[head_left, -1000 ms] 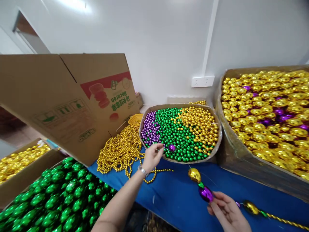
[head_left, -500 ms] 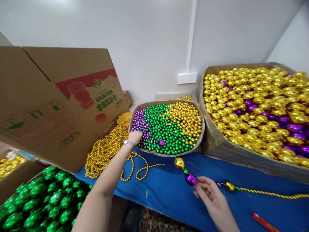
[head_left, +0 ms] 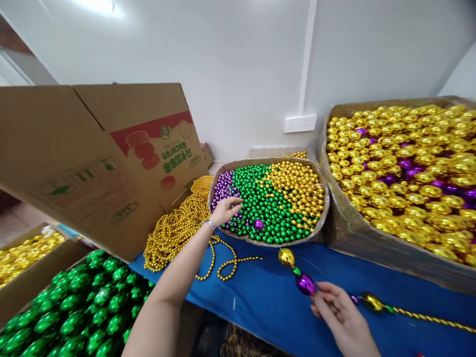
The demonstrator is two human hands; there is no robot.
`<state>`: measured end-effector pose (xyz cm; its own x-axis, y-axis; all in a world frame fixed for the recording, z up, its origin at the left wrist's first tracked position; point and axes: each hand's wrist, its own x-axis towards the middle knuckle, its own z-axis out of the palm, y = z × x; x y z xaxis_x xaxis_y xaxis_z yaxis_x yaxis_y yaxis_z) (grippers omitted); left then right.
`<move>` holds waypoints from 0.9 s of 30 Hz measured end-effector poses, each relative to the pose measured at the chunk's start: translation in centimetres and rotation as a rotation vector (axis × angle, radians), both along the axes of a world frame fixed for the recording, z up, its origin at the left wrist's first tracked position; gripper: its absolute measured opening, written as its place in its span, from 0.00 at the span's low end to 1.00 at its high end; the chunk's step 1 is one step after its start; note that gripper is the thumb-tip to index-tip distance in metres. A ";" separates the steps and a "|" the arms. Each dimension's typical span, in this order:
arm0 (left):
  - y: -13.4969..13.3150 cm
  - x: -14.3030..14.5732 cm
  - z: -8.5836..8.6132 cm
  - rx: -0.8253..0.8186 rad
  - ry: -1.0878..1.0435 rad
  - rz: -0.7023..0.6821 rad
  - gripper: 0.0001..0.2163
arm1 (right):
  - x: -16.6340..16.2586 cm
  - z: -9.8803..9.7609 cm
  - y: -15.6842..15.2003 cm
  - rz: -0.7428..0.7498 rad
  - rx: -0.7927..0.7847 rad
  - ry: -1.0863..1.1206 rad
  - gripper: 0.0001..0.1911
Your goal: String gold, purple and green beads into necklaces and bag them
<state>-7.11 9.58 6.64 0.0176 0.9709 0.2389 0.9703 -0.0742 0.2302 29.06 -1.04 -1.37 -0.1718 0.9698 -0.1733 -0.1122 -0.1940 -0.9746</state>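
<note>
Bright light glares white at upper left; green beads glint; wide-angle distortion stretches the edges.

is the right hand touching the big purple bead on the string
Touching: the head view shows the fingertips of the right hand against the near end of the big purple bead, with no gap between them.

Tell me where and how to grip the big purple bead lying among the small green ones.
The big purple bead is probably best pinched across opposite sides of its upper half, coming from above: it is rounded, its top lies uncovered, and small green beads crowd around it lower down.
</note>
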 end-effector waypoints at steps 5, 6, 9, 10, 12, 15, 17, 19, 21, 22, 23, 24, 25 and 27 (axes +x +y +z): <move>0.1 -1.8 0.6 0.007 0.048 0.114 0.14 | 0.2 0.1 -0.2 0.006 0.017 -0.050 0.26; 0.0 -2.2 0.5 -0.022 0.071 0.133 0.12 | 0.2 0.1 -0.2 0.011 0.016 -0.058 0.26; -0.4 -2.6 -0.3 -0.117 0.136 0.170 0.07 | 0.1 0.0 -0.3 0.014 0.017 -0.057 0.26; -0.4 -2.4 -0.7 -0.140 0.151 0.180 0.07 | 0.0 0.0 -0.3 0.015 0.019 -0.052 0.26; -0.3 -1.8 -1.4 -0.170 0.168 0.193 0.07 | -0.2 0.0 -0.2 0.014 0.025 -0.050 0.25; 0.3 -0.6 -2.0 -0.192 0.161 0.199 0.09 | -0.4 -0.1 -0.2 0.011 0.033 -0.055 0.24; 0.6 0.1 -2.2 -0.190 0.132 0.206 0.10 | -0.4 -0.3 -0.2 0.014 0.029 -0.052 0.24; 0.6 0.5 -2.1 -0.170 0.076 0.211 0.11 | -0.4 -0.4 -0.2 0.020 0.022 -0.045 0.25; 0.4 0.7 -2.0 -0.129 -0.007 0.218 0.11 | -0.2 -0.6 -0.2 0.018 0.023 -0.042 0.25; 0.2 0.9 -1.9 -0.102 -0.059 0.224 0.11 | -0.2 -0.7 -0.2 0.015 0.026 -0.042 0.25; -0.2 1.1 -1.8 -0.071 -0.116 0.231 0.11 | -0.1 -0.9 -0.3 0.012 0.026 -0.041 0.25; -0.7 1.5 -1.7 -0.042 -0.180 0.236 0.11 | -0.1 -1.0 -0.3 0.010 0.024 -0.039 0.24; -1.4 1.9 -1.7 -0.016 -0.244 0.239 0.12 | -0.1 -1.2 -0.3 0.011 0.018 -0.034 0.24; -2.9 3.2 -1.8 0.016 -0.375 0.226 0.13 | -0.3 -1.5 -0.4 0.017 0.005 -0.021 0.24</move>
